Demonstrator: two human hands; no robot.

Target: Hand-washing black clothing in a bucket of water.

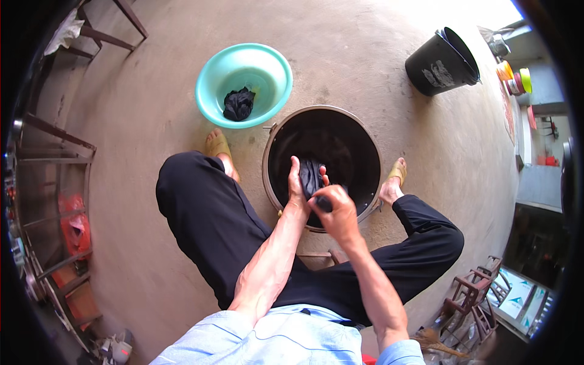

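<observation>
A dark wet-looking cloth (pixel 311 175) lies across the palm of my left hand (pixel 297 185), which grips it with the thumb raised on one side and fingertips showing on the other. Beside it, my right hand (pixel 338 212) is closed on a bunched black part, apparently of the same cloth. Both hands are over a round drum (pixel 335 132) with a dark inside and a metal rim, which stands between my feet. How much liquid is in the drum, I cannot tell. Beyond it to the left, a mint-green plastic basin (pixel 210 68) holds a crumpled black cloth (pixel 238 104).
A black bucket (pixel 433 66) with a handle stands at the far right. Wooden stools (pixel 472 287) are at the lower right, near a straw broom (pixel 433 342). Along the left are a rack frame (pixel 57 159) with a red plastic bag (pixel 75 228) and wooden furniture legs (pixel 107 37).
</observation>
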